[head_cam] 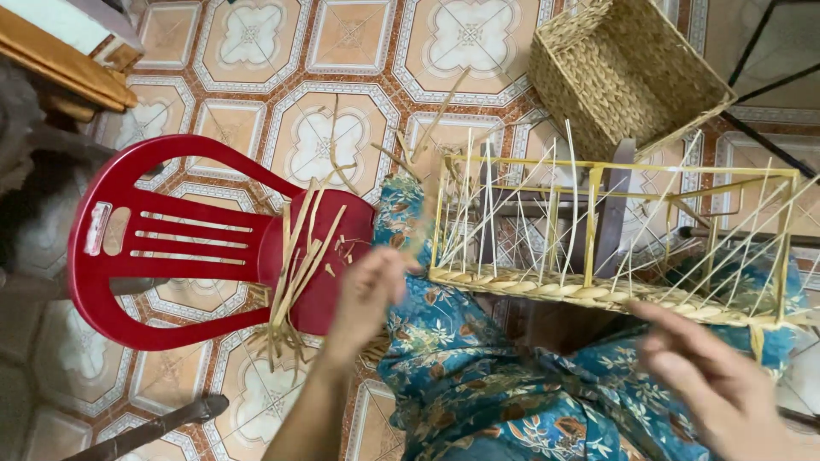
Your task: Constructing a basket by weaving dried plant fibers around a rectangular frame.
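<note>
Resting across the lap, the half-woven frame (611,230) has its braided lower edge (589,294) facing the person. The left hand (369,290) pinches a pale straw strand (420,226) at the frame's left corner. The right hand (713,380) hovers just below the braid, fingers loosely spread, blurred. A red chair (171,243) holding loose strips (299,256) crowds the left; a finished basket (623,72) sits beyond on the tiled floor (342,34).

A pale, rounded rectangular label (97,228) sits on the red plastic chair's (171,248) backrest top.
</note>
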